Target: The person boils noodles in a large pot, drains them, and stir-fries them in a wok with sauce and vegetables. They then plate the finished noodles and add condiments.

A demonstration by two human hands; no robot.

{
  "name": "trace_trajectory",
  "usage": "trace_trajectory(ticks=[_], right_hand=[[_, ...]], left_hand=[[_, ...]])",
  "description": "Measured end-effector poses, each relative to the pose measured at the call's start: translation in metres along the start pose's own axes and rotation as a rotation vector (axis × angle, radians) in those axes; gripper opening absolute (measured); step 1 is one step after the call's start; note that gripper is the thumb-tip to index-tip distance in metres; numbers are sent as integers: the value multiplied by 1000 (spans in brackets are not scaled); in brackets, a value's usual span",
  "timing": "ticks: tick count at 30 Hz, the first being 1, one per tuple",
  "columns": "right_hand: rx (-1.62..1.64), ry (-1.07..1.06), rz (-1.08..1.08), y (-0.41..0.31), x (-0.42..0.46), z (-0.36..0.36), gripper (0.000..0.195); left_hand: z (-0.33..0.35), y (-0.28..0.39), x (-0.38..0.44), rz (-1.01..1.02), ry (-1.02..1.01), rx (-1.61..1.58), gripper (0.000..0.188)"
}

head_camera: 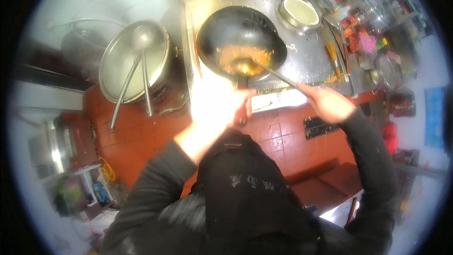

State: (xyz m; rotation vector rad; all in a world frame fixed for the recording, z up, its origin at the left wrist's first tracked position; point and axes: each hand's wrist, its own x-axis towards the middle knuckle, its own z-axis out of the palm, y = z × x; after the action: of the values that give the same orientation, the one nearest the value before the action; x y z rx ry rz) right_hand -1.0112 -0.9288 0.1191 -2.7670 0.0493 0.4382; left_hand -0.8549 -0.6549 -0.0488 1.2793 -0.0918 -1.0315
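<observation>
A black wok (240,24) sits on the metal stove, tilted a little, with orange-brown food (233,55) in its lower part. My left hand (230,108), washed out by glare, is closed around the wok's handle (242,84), which points towards me. In my right hand (329,104) is the handle of a metal ladle (283,78). The ladle's bowl (245,66) rests in or just over the food, near the wok's near side, and holds a shiny yellowish liquid or reflection; which one I cannot tell.
Left of the stove stands a large metal pot (124,92) of pale liquid, two long-handled ladles (143,39) lying across it. A round metal container (299,12) stands right of the wok. Farther right are a bamboo brush (331,53), strainers (385,71) and many bottles. A floor grate (320,127) lies below.
</observation>
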Motion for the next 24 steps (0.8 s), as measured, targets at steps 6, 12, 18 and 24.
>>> trace_trajectory(ticks=[6, 12, 18, 24], right_hand=[[-55, 354, 379, -3, 7, 228, 62], [443, 574, 231, -90, -176, 299, 55], [658, 826, 571, -193, -240, 301, 49], [565, 1147, 821, -237, -204, 317, 49]], left_hand=[[-22, -139, -45, -155, 41, 191, 17], [-32, -108, -109, -137, -88, 84, 23], [-57, -72, -174, -257, -239, 330, 26], [-90, -22, -186, -291, -498, 750, 31]])
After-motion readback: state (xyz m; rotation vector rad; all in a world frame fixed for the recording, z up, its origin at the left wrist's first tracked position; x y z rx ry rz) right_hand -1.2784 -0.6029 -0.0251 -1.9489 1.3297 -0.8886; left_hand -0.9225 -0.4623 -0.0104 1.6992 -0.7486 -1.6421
